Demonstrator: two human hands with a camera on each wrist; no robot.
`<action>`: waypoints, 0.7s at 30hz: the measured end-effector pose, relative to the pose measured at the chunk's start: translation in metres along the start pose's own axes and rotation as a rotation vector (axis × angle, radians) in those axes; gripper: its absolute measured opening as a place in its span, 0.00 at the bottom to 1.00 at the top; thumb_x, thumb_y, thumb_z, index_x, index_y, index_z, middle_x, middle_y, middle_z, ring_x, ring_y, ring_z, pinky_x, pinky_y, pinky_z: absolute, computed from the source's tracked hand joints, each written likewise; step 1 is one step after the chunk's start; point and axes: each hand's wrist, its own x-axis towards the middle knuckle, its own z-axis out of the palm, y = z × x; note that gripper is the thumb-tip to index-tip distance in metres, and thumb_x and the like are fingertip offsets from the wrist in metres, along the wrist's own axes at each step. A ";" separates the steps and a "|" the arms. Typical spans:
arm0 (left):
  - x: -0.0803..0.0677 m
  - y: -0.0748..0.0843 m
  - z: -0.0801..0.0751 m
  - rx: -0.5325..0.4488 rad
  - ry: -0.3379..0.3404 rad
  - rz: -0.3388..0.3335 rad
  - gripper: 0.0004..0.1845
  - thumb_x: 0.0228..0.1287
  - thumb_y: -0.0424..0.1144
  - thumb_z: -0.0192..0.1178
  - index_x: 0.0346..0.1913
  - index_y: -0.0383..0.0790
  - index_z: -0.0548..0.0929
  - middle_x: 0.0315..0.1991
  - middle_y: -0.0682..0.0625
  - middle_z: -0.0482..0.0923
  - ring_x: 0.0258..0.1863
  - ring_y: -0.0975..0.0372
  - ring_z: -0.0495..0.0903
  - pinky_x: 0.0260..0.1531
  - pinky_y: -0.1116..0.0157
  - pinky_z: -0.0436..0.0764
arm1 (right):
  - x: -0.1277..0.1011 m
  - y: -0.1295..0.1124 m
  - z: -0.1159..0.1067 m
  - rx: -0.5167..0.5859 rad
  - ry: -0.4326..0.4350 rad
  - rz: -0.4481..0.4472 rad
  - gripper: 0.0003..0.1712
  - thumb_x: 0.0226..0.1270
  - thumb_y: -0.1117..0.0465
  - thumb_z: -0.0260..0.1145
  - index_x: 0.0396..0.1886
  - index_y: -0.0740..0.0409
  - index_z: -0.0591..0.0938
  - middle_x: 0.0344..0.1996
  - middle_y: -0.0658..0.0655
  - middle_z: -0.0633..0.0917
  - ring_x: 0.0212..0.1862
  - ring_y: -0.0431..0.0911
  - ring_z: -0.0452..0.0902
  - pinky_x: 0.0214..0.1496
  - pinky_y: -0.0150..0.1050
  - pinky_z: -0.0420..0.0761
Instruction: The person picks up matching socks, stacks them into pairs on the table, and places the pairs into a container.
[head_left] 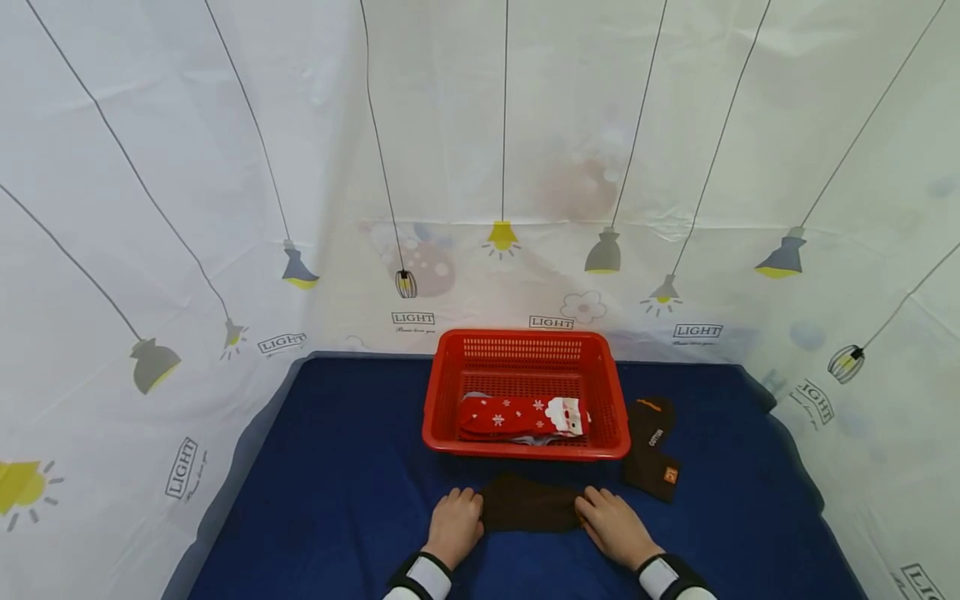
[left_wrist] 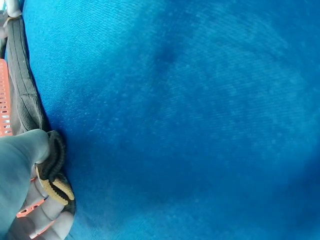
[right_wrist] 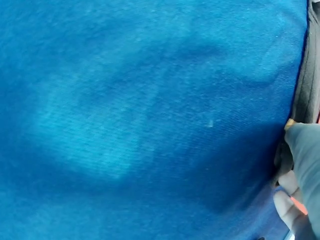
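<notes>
A red basket [head_left: 611, 392] sits on the blue cloth [head_left: 337, 467]. A red sock [head_left: 517, 414] lies inside it. Another brown sock [head_left: 651, 446] lies beside the basket.

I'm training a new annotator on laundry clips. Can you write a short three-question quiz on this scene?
1. True or false: the red sock lies inside the basket.
2. Which hands grip the brown sock on the blue cloth? A) left only B) right only C) both
3. Fill in: the other brown sock lies on the cloth to the ____ of the basket.

Key: 1 true. 2 C: the left hand holds one end and the right hand the other. 3 right.
</notes>
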 end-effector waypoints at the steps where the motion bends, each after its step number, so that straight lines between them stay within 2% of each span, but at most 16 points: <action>1: 0.000 0.000 0.000 -0.001 -0.007 0.000 0.11 0.33 0.41 0.69 0.21 0.45 0.76 0.22 0.52 0.73 0.24 0.58 0.72 0.22 0.64 0.69 | 0.001 -0.001 -0.001 -0.007 0.003 -0.002 0.14 0.47 0.59 0.70 0.26 0.46 0.71 0.27 0.46 0.69 0.28 0.42 0.66 0.25 0.35 0.65; 5: 0.000 -0.001 0.000 0.000 -0.010 0.009 0.11 0.33 0.41 0.69 0.21 0.45 0.76 0.21 0.52 0.73 0.23 0.58 0.72 0.22 0.64 0.69 | 0.002 -0.002 -0.005 -0.031 0.006 0.001 0.15 0.46 0.59 0.70 0.24 0.47 0.70 0.26 0.46 0.70 0.28 0.43 0.67 0.25 0.38 0.67; 12: -0.001 -0.003 -0.007 -0.021 -0.059 0.011 0.10 0.36 0.42 0.68 0.22 0.45 0.77 0.22 0.52 0.73 0.23 0.58 0.72 0.23 0.63 0.70 | 0.001 -0.004 -0.012 -0.050 0.019 0.009 0.13 0.48 0.58 0.70 0.24 0.47 0.71 0.25 0.46 0.71 0.29 0.42 0.69 0.26 0.37 0.66; 16: -0.001 -0.003 -0.017 -0.028 -0.043 0.018 0.10 0.37 0.42 0.68 0.21 0.45 0.76 0.21 0.52 0.72 0.23 0.59 0.72 0.22 0.64 0.70 | 0.001 -0.006 -0.018 -0.043 0.037 0.005 0.13 0.49 0.57 0.69 0.23 0.46 0.71 0.24 0.45 0.71 0.28 0.41 0.68 0.25 0.35 0.64; 21: -0.003 -0.003 -0.027 -0.022 -0.031 0.038 0.11 0.37 0.43 0.68 0.20 0.46 0.75 0.20 0.53 0.71 0.22 0.59 0.72 0.21 0.65 0.69 | -0.001 -0.008 -0.027 -0.018 0.012 0.020 0.11 0.52 0.56 0.68 0.24 0.45 0.72 0.24 0.43 0.71 0.28 0.40 0.66 0.26 0.33 0.63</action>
